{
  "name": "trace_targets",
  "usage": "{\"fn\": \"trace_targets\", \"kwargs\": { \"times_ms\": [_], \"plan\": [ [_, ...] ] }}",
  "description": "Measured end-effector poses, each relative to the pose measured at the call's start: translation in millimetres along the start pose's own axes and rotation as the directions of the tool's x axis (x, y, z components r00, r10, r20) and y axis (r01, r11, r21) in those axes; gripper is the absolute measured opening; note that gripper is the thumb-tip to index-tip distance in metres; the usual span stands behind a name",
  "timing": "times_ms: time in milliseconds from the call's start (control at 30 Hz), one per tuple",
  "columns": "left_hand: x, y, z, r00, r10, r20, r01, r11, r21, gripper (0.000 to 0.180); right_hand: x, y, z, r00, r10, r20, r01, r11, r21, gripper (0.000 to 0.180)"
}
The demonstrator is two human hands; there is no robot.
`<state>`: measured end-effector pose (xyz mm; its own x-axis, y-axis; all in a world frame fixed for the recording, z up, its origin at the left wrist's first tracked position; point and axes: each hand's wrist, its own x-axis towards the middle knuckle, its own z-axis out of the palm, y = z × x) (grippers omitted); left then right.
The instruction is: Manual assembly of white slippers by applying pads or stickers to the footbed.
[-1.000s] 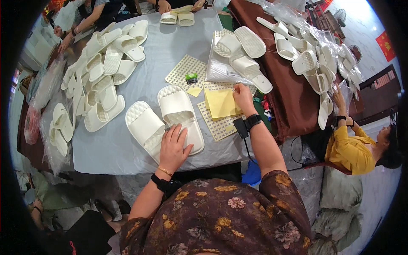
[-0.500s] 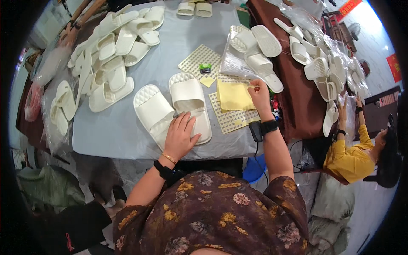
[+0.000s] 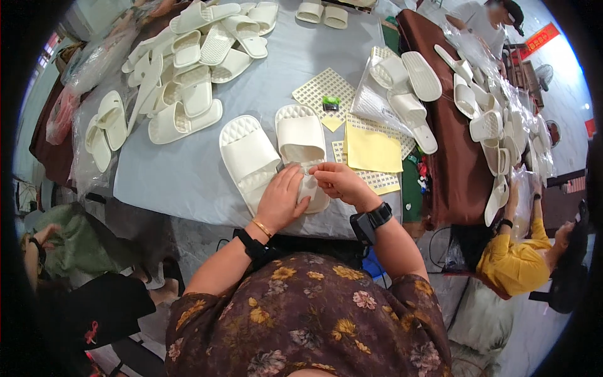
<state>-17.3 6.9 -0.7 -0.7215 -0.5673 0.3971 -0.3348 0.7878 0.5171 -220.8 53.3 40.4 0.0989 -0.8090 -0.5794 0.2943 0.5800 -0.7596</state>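
Note:
A pair of white slippers lies in front of me, toes away: the left slipper (image 3: 246, 147) and the right slipper (image 3: 300, 135), both with quilted insoles. My left hand (image 3: 281, 196) rests across their heel halves, fingers stretched out and holding nothing. Over the right slipper's insole, just below its strap, my right hand (image 3: 342, 182) pinches a small pale sticker (image 3: 306, 169), mostly hidden by the fingertips. To the right lie sheets of small printed stickers (image 3: 320, 88) and a plain yellow backing sheet (image 3: 374, 147).
A heap of white slippers (image 3: 188, 81) covers the table's far left. More slippers (image 3: 422, 75) lie on a clear plastic bag at the right. A small green-and-black item (image 3: 331, 103) sits on a sticker sheet. Past a brown-covered table (image 3: 433, 125), a co-worker in yellow (image 3: 518, 261) handles plastic.
My right hand has moved left from the yellow sheet to the right slipper, fingers still pinched. The left hand stays on the slippers. The whole view has shifted slightly.

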Motion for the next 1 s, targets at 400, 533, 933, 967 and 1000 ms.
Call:
{"fn": "trace_targets", "kwargs": {
  "times_ms": [400,533,933,967,1000],
  "plan": [
    [-3.3,-1.3,0.2,1.000,-0.008,-0.006,0.008,0.999,-0.032,0.051,4.9,2.0,5.2,0.999,0.021,-0.027,-0.022,0.999,-0.038,0.021],
    [-2.7,-0.1,-0.4,1.000,-0.009,0.014,0.009,1.000,0.009,0.050,5.0,2.7,8.5,0.998,0.003,-0.065,-0.010,0.994,-0.108,0.025],
    [0.0,1.4,-2.4,0.999,-0.030,0.024,0.029,0.999,0.043,0.050,0.0,14.9,5.8,0.969,-0.147,-0.201,0.109,0.976,-0.190,0.033],
    [-0.9,1.8,-1.0,0.999,-0.034,0.031,0.033,0.998,0.057,0.052,-1.4,18.3,3.2,0.970,-0.151,-0.189,0.114,0.975,-0.192,0.033],
    [0.4,1.7,-0.7,0.999,-0.036,0.033,0.034,0.997,0.073,0.054,-2.1,22.1,-1.1,0.968,-0.162,-0.191,0.130,0.977,-0.172,0.033]
  ]
}}
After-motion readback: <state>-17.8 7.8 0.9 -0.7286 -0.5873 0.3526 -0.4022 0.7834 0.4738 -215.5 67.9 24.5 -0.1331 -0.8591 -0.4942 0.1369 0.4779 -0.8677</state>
